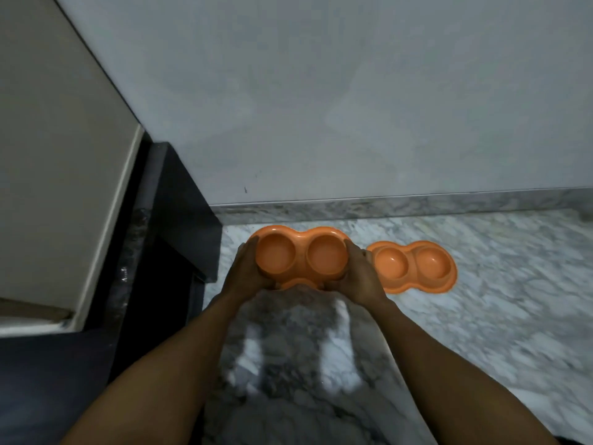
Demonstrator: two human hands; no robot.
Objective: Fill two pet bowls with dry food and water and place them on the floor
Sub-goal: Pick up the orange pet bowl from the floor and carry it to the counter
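Observation:
An orange double pet bowl [301, 255] with two round wells is held level in the air above the marble floor. My left hand [245, 271] grips its left end and my right hand [357, 273] grips its right end. Both wells look empty. A second orange double pet bowl [412, 268] of the same shape lies on the floor just to the right of my right hand, near the wall. Its wells also look empty.
The grey-white marble floor [481, 316] runs to a marble skirting and a plain grey wall [353, 107]. On the left stands a dark cabinet base [173, 236] under a pale counter or door panel [64, 155].

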